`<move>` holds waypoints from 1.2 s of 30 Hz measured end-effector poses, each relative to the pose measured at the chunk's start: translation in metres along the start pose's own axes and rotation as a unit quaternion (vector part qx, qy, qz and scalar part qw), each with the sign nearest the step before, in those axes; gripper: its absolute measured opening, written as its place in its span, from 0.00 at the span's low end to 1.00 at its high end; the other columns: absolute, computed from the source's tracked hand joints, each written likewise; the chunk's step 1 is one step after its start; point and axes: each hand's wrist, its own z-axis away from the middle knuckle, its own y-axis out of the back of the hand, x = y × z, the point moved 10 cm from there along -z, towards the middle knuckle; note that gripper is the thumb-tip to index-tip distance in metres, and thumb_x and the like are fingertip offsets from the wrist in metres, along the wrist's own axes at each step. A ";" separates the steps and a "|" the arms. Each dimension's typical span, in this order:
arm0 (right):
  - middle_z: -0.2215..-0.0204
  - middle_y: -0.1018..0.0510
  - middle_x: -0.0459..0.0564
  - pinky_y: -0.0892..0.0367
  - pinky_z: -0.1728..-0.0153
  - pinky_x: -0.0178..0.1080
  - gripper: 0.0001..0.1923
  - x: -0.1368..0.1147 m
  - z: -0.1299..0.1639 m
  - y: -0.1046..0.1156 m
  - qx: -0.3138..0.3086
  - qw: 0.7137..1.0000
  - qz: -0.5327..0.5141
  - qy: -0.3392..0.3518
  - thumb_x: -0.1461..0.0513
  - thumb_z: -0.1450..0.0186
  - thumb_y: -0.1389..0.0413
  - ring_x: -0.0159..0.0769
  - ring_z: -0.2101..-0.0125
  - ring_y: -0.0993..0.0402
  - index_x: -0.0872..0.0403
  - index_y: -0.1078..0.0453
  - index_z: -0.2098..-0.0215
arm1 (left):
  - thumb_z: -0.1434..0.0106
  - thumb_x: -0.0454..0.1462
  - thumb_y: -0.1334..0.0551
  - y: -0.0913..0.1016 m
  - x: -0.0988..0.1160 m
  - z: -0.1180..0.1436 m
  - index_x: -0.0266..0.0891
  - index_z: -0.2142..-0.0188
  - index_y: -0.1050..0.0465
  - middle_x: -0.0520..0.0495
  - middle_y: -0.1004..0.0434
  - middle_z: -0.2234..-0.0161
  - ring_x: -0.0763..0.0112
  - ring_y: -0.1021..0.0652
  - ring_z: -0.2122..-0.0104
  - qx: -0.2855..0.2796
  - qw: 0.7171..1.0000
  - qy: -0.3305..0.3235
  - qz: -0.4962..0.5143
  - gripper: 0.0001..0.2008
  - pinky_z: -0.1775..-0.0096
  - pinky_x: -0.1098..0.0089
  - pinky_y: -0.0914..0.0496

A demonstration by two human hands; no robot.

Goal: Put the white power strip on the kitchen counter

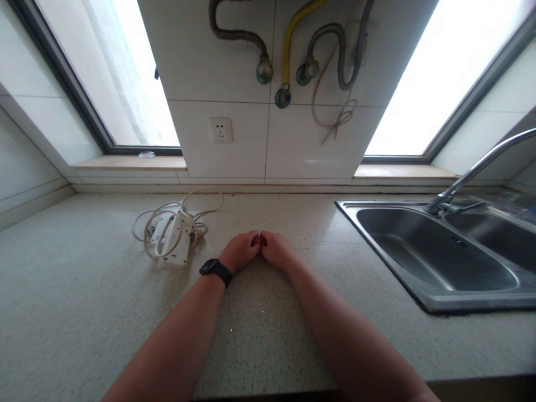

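Note:
My left hand (242, 249) and my right hand (277, 249) rest side by side on the speckled countertop (84, 290), fists closed and knuckles touching. Neither hand holds anything that I can see. A black watch (216, 271) sits on my left wrist. A white power strip (175, 240) with its cable coiled around it lies on the counter just left of my left hand, apart from it.
A steel double sink (435, 251) with a curved faucet (473, 170) is set in the counter at the right. On the tiled back wall are a socket (220, 130) and several hoses (288, 44). Windows flank the wall on both sides.

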 end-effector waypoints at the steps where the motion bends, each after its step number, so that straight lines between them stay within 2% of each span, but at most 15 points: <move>1: 0.66 0.21 0.51 0.49 0.71 0.35 0.08 0.000 0.000 0.000 -0.001 1.000 0.002 -0.002 0.63 0.38 0.49 0.35 0.67 0.30 0.52 0.29 0.63 | 0.39 0.35 0.46 0.000 0.000 0.000 0.40 0.71 0.36 0.52 0.33 0.76 0.72 0.34 0.75 -0.001 1.000 0.001 -0.001 0.04 0.71 0.69 0.47; 36: 0.66 0.21 0.50 0.50 0.71 0.36 0.08 0.001 0.000 -0.001 0.007 1.000 -0.002 0.003 0.63 0.37 0.50 0.36 0.67 0.30 0.51 0.28 0.63 | 0.40 0.35 0.46 0.002 0.002 0.001 0.40 0.71 0.37 0.52 0.32 0.76 0.72 0.34 0.75 0.005 1.000 -0.008 0.005 0.04 0.71 0.69 0.47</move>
